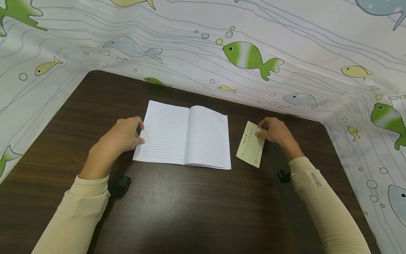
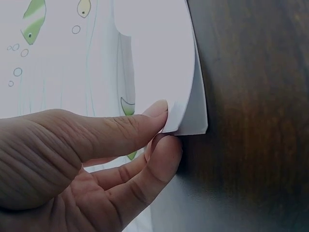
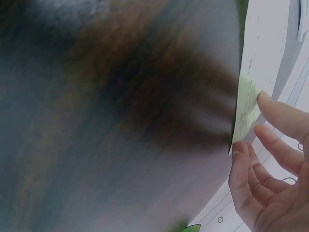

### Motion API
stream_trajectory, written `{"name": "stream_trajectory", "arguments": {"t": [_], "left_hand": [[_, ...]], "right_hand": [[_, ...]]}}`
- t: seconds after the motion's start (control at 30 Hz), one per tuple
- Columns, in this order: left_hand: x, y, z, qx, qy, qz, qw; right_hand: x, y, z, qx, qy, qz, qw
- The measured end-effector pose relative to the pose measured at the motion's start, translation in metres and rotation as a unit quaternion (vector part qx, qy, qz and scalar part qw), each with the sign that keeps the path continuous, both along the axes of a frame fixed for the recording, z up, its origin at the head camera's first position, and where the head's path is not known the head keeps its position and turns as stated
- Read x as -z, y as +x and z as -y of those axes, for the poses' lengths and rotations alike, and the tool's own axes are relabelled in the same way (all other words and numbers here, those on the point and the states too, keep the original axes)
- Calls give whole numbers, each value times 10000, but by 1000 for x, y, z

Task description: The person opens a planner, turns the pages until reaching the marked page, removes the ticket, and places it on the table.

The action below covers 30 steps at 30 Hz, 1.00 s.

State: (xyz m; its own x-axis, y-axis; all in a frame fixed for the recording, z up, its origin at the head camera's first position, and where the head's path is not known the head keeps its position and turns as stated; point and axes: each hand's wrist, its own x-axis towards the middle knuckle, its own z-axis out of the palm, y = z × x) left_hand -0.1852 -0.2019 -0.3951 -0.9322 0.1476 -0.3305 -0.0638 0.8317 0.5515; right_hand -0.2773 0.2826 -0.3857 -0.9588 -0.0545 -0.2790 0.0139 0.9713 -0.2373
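An open lined notebook (image 1: 165, 137) lies on the dark wooden table, its right-hand pages bulging up near the spine. My left hand (image 1: 122, 135) is at its left edge. In the left wrist view, thumb and fingers pinch the edge of the notebook's pages (image 2: 164, 63), with another leaf or the cover showing beneath. To the right of the notebook is a yellow printed slip of paper (image 1: 250, 146) with lines and handwriting. My right hand (image 1: 274, 132) holds its upper right corner, the thumb (image 3: 277, 111) on its face and the other fingers at its edge.
The dark wooden table (image 1: 196, 211) stretches toward me. White sheeting with fish drawings (image 1: 190, 53) rises along the back and both sides. Black wrist devices (image 1: 120, 185) sit under both forearms, close over the table.
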Motion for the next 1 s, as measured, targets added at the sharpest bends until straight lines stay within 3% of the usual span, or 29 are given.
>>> {"name": "stream_trajectory", "arguments": {"t": [0.4,0.73,1.0], "left_hand": [[-1,0,-3,-19,-85,-38,10000],[-1,0,-2,-148,-204,-18,9997],[-1,-2,-3,-23,-49,-150,9999]], "right_hand": [[1,5,16,-135,-231,-219,9994],[1,24,59,-446,-468,-131,9978],[2,33,89,-736,-550,-31,9958]]}}
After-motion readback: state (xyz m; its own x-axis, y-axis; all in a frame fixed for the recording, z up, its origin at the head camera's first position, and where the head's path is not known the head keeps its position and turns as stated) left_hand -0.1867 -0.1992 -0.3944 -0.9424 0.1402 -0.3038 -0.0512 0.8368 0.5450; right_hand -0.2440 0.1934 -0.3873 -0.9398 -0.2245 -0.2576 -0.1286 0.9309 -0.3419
